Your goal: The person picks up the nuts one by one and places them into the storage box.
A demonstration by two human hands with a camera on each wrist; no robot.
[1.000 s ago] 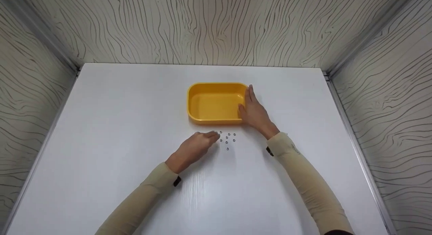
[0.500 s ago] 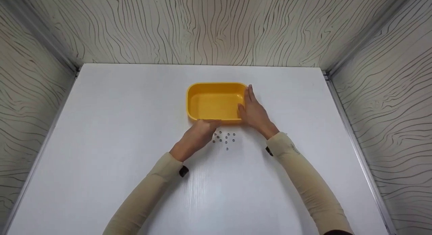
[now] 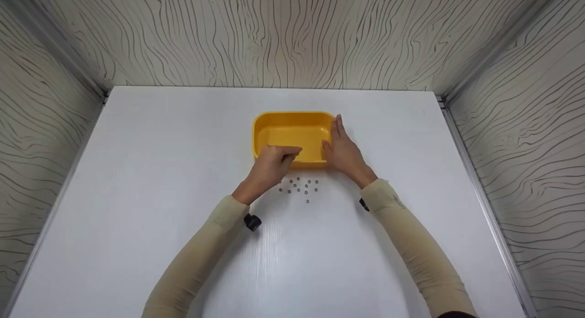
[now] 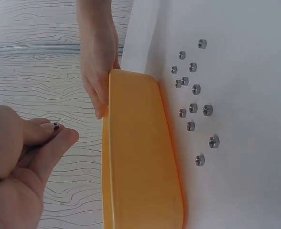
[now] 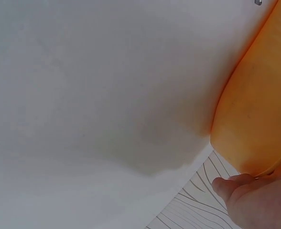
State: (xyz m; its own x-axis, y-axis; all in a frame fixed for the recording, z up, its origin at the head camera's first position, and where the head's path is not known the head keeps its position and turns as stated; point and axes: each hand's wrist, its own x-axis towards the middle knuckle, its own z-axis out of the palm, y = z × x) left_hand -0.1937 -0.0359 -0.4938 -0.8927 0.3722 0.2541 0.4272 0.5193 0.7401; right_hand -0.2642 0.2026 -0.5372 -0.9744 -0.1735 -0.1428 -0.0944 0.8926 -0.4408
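Note:
A yellow rectangular plastic basin (image 3: pixel 315 164) stands on the white table. Over its near rim, my left hand (image 3: pixel 268 168) pinches a small metal hex nut (image 4: pixel 56 126) between thumb and forefinger; in the left wrist view the nut shows at the fingertips. My right hand (image 3: pixel 346 156) grips the basin's right end, thumb inside and fingers along the outer wall; the right wrist view shows that hand (image 5: pixel 264 200) at the rim. Several more nuts (image 4: pixel 208 110) lie loosely scattered on the table just in front of the basin. The basin floor that shows holds nothing.
The white tabletop (image 3: pixel 173 172) extends around the basin on all sides. Panels with a wood-line pattern enclose it: a back wall (image 3: pixel 292 39) behind, and side walls left (image 3: pixel 41 140) and right (image 3: pixel 539 140). Metal rails run along the side edges.
My left hand has risen from beside the scattered nuts and moved forward over the basin's near rim, uncovering more nuts on the table. My right hand has stayed at the basin.

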